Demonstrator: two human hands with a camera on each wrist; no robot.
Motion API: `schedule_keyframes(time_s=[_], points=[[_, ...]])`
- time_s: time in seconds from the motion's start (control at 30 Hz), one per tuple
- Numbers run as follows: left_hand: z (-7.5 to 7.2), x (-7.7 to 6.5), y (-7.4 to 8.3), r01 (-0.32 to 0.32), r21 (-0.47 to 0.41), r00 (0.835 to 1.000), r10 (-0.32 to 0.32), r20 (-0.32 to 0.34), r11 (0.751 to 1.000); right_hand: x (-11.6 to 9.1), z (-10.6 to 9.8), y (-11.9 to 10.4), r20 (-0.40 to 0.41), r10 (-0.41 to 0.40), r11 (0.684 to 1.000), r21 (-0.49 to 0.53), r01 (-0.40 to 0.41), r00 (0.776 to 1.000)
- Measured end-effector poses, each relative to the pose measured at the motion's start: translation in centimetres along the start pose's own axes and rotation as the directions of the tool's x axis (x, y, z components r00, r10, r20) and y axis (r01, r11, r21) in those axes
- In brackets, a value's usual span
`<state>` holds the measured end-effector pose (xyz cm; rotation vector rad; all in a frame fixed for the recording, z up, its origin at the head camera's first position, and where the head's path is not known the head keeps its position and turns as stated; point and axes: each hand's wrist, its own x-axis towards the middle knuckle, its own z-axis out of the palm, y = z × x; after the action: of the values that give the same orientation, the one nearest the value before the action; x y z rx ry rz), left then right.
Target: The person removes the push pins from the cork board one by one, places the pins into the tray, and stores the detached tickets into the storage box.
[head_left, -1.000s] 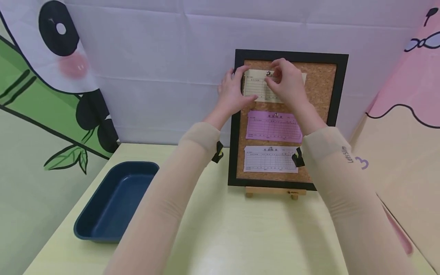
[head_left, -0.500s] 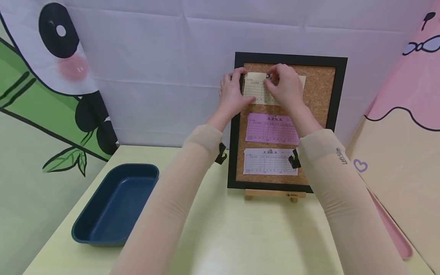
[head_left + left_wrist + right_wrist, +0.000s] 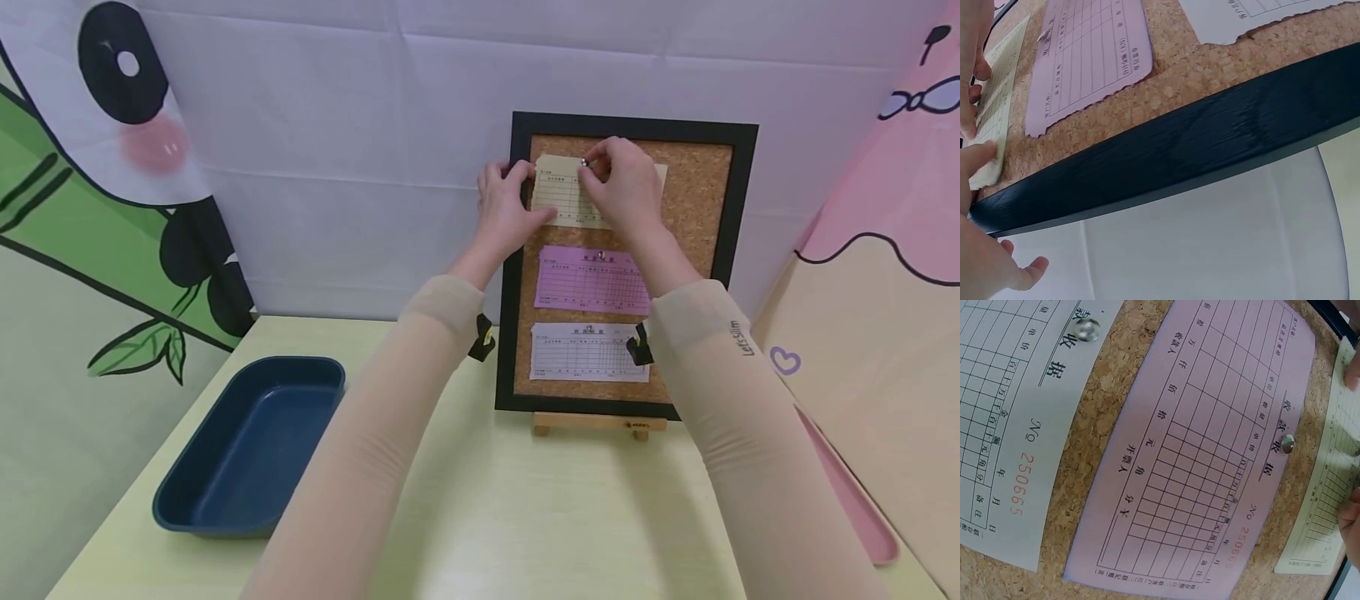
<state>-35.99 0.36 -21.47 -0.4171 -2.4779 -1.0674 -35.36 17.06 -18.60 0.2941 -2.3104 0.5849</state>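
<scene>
A black-framed cork board [image 3: 697, 192] stands tilted back on a small wooden easel [image 3: 600, 422]. High on it lies a pale yellow receipt slip [image 3: 558, 192]. My right hand [image 3: 628, 185] pinches a silver push pin [image 3: 584, 163] at the slip's top edge; whether its point is in the cork is hidden. On the board's left edge, my left hand [image 3: 506, 204] grips the frame, its thumb [image 3: 982, 156] on the yellow slip and other fingers beyond the frame. Below are a pink slip [image 3: 1185, 456] and a white slip [image 3: 1010, 412], each with a silver pin at its top.
A deep blue tray [image 3: 247, 450] stands at the left of the pale table [image 3: 525, 517]. Along the right side lies a pink object [image 3: 855, 500], partly behind my right sleeve. A printed cloth backdrop [image 3: 337, 150] rises behind the board.
The left index finger has drawn down slightly from the yellow slip's upper left corner. Right fingertips now cover more of the push pin. The head view has shifted slightly.
</scene>
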Motion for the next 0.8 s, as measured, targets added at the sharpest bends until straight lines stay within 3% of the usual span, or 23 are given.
schedule_keyframes(time_s=[0.33,0.6,0.8], points=[[0.2,-0.4,0.1,-0.012,-0.056,0.997,0.008,-0.076,0.998,0.1,0.3,0.3,-0.023,-0.029,0.999,-0.039,0.028,0.999],[0.5,-0.3,-0.1,-0.017,-0.084,0.994,0.007,-0.110,0.996,0.2,0.7,1.0,-0.056,-0.158,0.984,-0.088,0.152,0.986],[0.6,-0.1,0.0,-0.017,-0.081,0.993,0.007,-0.119,0.997,0.2,0.8,1.2,-0.099,-0.210,0.975,-0.096,0.200,0.973]])
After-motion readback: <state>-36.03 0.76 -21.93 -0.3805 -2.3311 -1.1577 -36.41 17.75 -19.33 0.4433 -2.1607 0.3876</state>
